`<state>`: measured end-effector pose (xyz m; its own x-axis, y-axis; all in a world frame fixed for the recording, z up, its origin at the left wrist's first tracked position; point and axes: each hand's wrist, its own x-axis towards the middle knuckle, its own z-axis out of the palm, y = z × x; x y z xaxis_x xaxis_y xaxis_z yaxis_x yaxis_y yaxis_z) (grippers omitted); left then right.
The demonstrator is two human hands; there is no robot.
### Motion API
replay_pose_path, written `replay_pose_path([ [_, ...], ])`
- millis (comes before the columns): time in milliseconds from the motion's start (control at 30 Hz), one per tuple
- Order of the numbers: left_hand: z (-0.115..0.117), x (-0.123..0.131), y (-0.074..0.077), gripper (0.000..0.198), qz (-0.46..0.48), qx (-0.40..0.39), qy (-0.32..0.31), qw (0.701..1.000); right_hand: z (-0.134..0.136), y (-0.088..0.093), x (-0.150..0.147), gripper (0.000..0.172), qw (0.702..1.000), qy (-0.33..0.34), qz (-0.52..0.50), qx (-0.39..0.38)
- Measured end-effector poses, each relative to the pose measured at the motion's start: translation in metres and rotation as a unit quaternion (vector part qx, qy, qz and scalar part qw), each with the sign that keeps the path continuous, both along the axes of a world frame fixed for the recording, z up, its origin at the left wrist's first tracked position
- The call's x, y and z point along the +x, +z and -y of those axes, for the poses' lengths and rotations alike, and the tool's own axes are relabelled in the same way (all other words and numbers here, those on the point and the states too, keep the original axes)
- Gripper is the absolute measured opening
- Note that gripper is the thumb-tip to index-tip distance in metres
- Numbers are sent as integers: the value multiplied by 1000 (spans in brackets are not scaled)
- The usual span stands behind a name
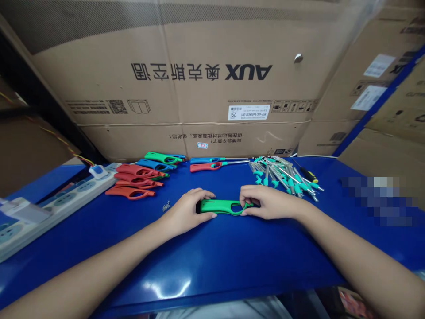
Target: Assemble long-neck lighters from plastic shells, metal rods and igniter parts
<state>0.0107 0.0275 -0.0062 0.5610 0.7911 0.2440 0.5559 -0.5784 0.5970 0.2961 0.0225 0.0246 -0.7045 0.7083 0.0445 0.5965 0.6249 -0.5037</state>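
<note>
A green plastic lighter handle (222, 206) lies flat on the blue table (212, 261), held at both ends. My left hand (186, 212) grips its left end with fingers curled over it. My right hand (268, 202) pinches its right, looped end. A few small screws (166, 205) lie just left of my left hand.
Red, blue and green lighter handles (139, 177) are piled at the back left. Two assembled lighters (212, 164) lie behind. A heap of metal tubes with teal tips (282, 175) and a screwdriver (307, 174) sit back right. A power strip (49, 208) runs along the left. Cardboard boxes (199, 79) wall the back.
</note>
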Motion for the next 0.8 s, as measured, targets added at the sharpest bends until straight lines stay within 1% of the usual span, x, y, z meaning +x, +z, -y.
replay_pose_path([
  [133, -1, -1, -3, 37, -4, 0, -4, 1000, -2, -1, 1, 17, 1000, 8, -13, -5],
  [267, -2, -1, -3, 36, -15, -11, -2, 1000, -3, -3, 2, 15, 999, 13, -33, -5],
  [367, -1, -1, -1, 35, -24, -16, -4, 1000, -3, -4, 2, 14, 998, 14, -67, 18],
  [433, -1, 0, -1, 35, -27, -16, -2, 1000, -3, -5, 2, 13, 993, -14, -91, 68],
  [500, 0, 0, -1, 37, -23, -11, 5, 1000, -4, -4, 2, 13, 984, -60, -103, 135],
  [600, 1, 2, -2, 32, -10, -5, 11, 1000, -6, -3, 5, 15, 967, -116, -91, 205],
  [733, 2, 2, -5, 28, 7, 1, -10, 1000, -11, 0, 10, 16, 948, -165, -93, 254],
  [800, 2, 1, -6, 30, 10, 5, -12, 1000, -11, 2, 11, 18, 944, -182, -117, 248],
])
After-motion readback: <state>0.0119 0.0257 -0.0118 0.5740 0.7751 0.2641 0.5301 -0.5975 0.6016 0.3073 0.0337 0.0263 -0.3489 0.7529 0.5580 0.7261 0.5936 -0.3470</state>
